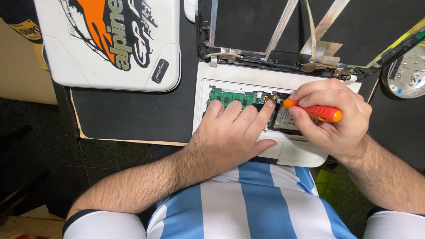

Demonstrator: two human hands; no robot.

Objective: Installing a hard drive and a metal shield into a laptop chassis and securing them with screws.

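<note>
A white laptop base (295, 154) lies opened in front of me, with a green circuit board (230, 95) and a silvery drive (285, 122) exposed inside. My left hand (232, 130) rests flat on the open base, fingers spread over the board. My right hand (334, 116) grips an orange-handled screwdriver (317, 111), its tip pointing left at a spot near the board's right end. The laptop's lid (323, 19) stands open behind, its screen panel removed, with flat ribbon cables and foil strips across the dark back.
A second white laptop (108, 40) with an orange and black sticker lies closed at the upper left on a black mat (131, 116). A round metal dish (413, 70) with small parts sits at the right. The dark floor lies to the left.
</note>
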